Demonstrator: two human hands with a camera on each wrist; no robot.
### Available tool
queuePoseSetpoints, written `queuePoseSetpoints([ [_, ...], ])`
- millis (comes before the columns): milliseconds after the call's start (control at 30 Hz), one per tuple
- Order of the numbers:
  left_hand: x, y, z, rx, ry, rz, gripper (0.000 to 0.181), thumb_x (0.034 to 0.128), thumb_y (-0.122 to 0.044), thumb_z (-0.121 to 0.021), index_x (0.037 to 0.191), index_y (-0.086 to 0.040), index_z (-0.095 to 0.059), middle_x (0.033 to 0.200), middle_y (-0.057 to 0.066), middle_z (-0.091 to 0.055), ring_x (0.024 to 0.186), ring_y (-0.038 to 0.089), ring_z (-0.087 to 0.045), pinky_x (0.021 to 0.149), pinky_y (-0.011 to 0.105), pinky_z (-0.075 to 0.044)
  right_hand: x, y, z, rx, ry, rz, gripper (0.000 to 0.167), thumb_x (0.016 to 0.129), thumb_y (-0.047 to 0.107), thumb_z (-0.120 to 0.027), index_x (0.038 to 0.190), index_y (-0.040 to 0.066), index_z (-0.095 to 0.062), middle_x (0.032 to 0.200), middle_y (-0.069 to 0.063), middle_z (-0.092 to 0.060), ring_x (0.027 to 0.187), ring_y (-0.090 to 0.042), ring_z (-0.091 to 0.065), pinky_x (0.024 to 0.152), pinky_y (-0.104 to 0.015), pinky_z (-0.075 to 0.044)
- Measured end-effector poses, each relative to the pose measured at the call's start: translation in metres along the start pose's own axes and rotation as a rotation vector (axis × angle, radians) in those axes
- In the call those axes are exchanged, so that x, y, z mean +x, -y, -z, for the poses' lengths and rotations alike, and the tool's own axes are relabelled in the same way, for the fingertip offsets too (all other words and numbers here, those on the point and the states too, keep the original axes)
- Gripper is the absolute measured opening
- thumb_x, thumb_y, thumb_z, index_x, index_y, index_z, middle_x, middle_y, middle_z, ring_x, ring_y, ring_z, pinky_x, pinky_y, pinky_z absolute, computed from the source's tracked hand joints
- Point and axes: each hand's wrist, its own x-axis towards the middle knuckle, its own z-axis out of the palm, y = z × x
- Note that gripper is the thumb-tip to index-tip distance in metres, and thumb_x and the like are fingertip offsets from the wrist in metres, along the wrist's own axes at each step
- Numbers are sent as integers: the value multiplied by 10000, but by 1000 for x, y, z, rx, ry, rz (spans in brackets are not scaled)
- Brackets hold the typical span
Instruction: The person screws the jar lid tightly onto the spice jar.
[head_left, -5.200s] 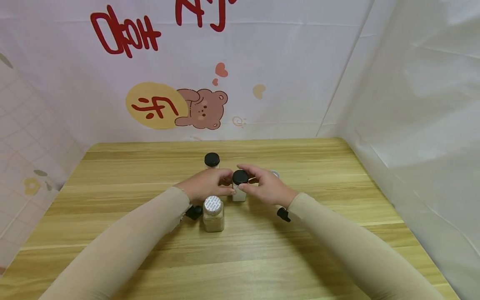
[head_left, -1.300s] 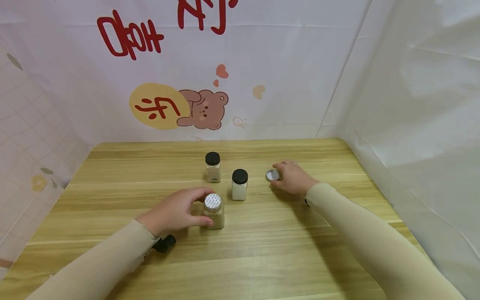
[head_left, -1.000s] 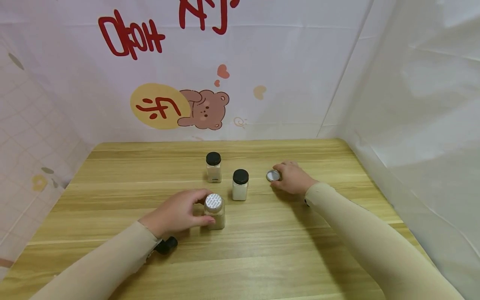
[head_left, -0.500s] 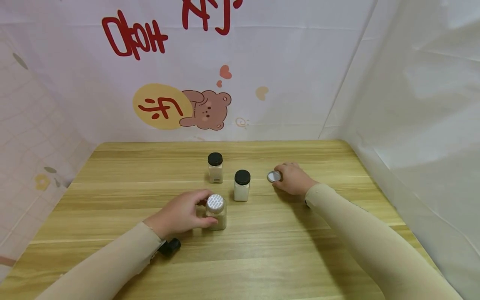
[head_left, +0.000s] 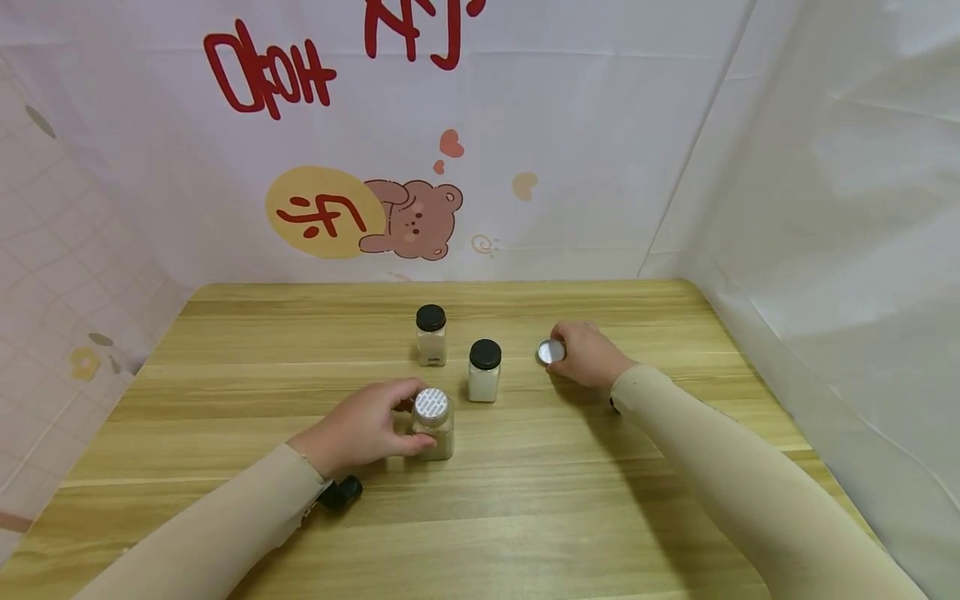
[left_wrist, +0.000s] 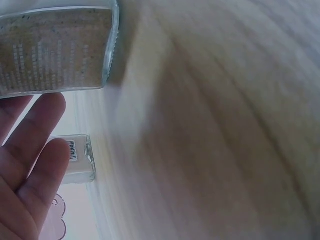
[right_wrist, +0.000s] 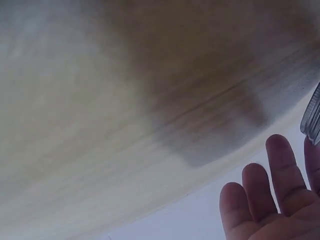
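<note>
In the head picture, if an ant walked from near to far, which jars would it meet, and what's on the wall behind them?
patterned-top jar at the left hand → middle black-lidded jar → back black-lidded jar → bear on the wall

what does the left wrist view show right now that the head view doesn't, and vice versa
Only the left wrist view shows rows of print on the side of the gripped jar, and a recognisable barcode on a jar beyond it.

Only the head view shows the right hand pinching a silver lid, the patterned top of the gripped jar, two black lids and red writing.

Both show the left hand, the gripped jar, wooden table and bear print, just partly at the wrist.
</note>
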Motion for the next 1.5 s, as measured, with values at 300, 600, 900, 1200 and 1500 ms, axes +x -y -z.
queuePoseSetpoints([
  [300,0,1,0,4,-4,4,551,883,-533,-826,1293,-214,-640,1173,-131,-706,1113,117,-683,1007,419,-577,-8,4,7,56,7,-5,350,941,182,-763,1207,2,-625,1147,-132,-713,983,-247,-660,896,-431,-563],
  [600,1,-1,2,2,-6,22,525,867,-498,-852,1273,-239,-643,1157,-163,-698,1093,89,-677,1004,417,-578,-24,19,17,94,-69,32,347,907,175,-763,1191,32,-624,1204,-140,-709,1061,-279,-666,940,-456,-544],
  [900,1,0,1,10,-12,22,530,863,-506,-854,1277,-249,-645,1152,-171,-699,1076,70,-671,993,394,-577,-46,48,29,96,-146,121,327,866,152,-807,1128,42,-647,1084,-90,-694,975,-272,-646,888,-425,-535],
  [1200,1,3,0,17,-9,12,537,874,-509,-840,1286,-224,-647,1155,-138,-707,1093,96,-676,1000,434,-573,-66,90,29,61,-169,288,295,801,72,-809,1057,40,-668,1001,-37,-697,955,-262,-635,892,-426,-528],
  [1500,0,1,-2,2,-14,20,514,864,-464,-861,1270,-229,-651,1144,-141,-710,1101,105,-683,996,448,-575,-75,126,15,-20,-127,350,350,794,109,-800,1108,61,-654,1046,-3,-711,1072,-279,-615,994,-440,-510],
])
